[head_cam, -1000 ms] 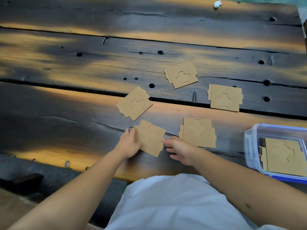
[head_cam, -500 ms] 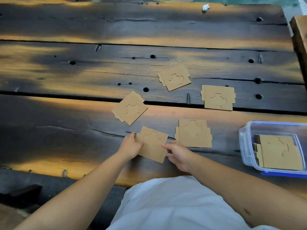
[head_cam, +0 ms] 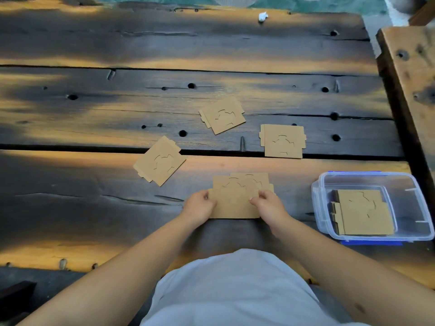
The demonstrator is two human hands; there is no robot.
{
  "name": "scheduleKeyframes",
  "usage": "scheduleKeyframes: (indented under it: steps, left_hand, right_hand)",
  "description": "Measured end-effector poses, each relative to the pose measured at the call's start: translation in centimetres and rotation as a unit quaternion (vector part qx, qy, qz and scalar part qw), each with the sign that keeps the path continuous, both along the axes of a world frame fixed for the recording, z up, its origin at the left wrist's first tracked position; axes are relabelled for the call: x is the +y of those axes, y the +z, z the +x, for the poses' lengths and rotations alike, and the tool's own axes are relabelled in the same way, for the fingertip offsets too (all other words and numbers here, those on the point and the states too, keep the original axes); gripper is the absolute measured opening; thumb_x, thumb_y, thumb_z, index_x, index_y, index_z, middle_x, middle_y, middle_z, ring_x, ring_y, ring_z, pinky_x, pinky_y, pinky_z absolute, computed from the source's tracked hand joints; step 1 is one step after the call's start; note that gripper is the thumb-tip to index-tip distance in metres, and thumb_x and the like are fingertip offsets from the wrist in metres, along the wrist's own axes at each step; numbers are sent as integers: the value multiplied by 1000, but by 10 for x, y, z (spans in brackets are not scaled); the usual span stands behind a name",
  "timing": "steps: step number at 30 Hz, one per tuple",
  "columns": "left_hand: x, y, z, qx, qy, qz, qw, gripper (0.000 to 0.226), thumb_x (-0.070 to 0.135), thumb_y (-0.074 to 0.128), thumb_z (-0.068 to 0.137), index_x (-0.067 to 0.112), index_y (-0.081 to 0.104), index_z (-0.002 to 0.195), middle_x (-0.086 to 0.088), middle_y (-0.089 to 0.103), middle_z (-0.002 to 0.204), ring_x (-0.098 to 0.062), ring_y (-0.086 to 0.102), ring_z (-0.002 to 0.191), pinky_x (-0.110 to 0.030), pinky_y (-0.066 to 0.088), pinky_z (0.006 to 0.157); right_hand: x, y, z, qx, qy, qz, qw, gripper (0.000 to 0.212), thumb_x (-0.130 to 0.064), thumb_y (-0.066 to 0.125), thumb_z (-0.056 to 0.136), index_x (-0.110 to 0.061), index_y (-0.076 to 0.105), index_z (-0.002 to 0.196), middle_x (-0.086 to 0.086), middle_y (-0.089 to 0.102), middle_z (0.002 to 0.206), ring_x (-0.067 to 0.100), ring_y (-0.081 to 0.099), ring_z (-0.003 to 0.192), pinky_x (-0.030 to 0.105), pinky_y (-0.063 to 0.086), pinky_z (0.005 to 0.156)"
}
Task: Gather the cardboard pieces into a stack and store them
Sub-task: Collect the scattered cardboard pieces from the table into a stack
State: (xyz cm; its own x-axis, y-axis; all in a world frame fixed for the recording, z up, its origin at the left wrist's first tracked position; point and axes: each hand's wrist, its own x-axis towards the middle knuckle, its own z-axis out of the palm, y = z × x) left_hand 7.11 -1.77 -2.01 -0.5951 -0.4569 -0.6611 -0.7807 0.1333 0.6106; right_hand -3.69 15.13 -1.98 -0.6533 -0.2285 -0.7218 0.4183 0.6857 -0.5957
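Observation:
My left hand point(head_cam: 199, 207) and my right hand point(head_cam: 268, 204) grip the two sides of a brown cardboard piece point(head_cam: 233, 203), which overlaps a second cardboard piece point(head_cam: 249, 178) lying just behind it on the table. Three more cardboard pieces lie loose: one to the left point(head_cam: 160, 161), one further back point(head_cam: 222, 115) and one at the right point(head_cam: 282, 141). A clear plastic box point(head_cam: 421, 205) with a blue base stands at the right and holds a small stack of cardboard pieces point(head_cam: 363, 211).
The dark wooden plank table point(head_cam: 94, 196) has gaps and holes between its boards. A wooden beam point(head_cam: 412, 74) rises at the far right. A small white scrap point(head_cam: 262, 17) lies at the back edge. My white clothing point(head_cam: 235, 290) fills the bottom.
Both hands slid the held cardboard piece to the right, straightened it, and brought it over the piece that lay beside it.

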Motion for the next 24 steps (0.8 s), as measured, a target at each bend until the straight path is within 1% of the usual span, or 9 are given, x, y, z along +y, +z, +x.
scheduleKeyframes:
  steps: [4,7,9,11,13,15,20,22,24]
  left_hand:
    - [19,-6,-27,6,-25,29,999,26,14,53,87,20,68,108,-5,72,107,-24,64,101,-34,51,89]
    - [26,-9,-40,2,-45,15,999,26,16,53,88,14,68,110,-7,70,107,-27,63,100,-34,51,85]
    - [28,-11,-45,-5,-49,2,999,23,17,54,88,11,67,106,-9,69,103,-27,62,95,-31,50,77]
    - [30,-12,-51,-14,-62,-2,998,14,18,54,89,14,64,98,-6,65,96,-21,59,82,-24,45,62]
    - [31,-14,-52,-25,-71,4,997,14,18,54,89,15,62,101,-4,61,94,-14,54,75,-14,36,50]
    - [30,-16,-53,-33,-73,0,997,20,19,54,89,10,63,105,-6,62,98,-17,56,80,-15,37,52]
    - [32,-17,-58,-49,-39,25,998,26,21,53,89,9,61,110,-9,65,109,-26,61,98,-32,49,78]
    - [33,-17,-62,-55,-32,46,997,20,20,51,90,10,62,102,-7,66,100,-25,61,94,-33,49,76]
    - [30,-17,-64,-60,-20,48,997,14,19,50,90,10,58,83,-5,60,80,-22,56,75,-31,41,61]
  right_hand:
    - [18,-3,-25,4,-24,12,1000,41,-25,60,91,-12,57,130,5,61,129,25,56,112,40,45,98]
    - [24,-7,-38,10,-33,23,999,27,-24,60,91,-15,63,116,6,65,122,23,58,103,36,46,88]
    - [24,-9,-43,13,-27,29,999,22,-23,60,90,-19,64,111,8,64,121,23,58,100,35,45,85]
    - [25,-12,-48,20,-10,49,999,30,-24,59,89,-16,64,118,11,58,125,25,57,103,38,47,93]
    - [26,-13,-50,25,7,63,998,36,-24,59,88,-15,62,123,11,53,127,24,56,102,37,47,93]
    - [26,-15,-54,29,15,74,997,40,-25,59,88,-14,60,126,10,51,127,22,55,99,36,46,91]
    - [24,-18,-61,30,48,108,993,43,-28,61,86,-13,55,126,9,55,124,22,53,99,35,45,85]
    - [23,-19,-60,28,62,109,992,40,-28,61,85,-14,55,123,8,56,122,22,54,100,36,46,83]
    - [23,-19,-60,29,58,106,992,37,-27,61,86,-14,55,120,7,57,119,24,56,103,37,48,85]
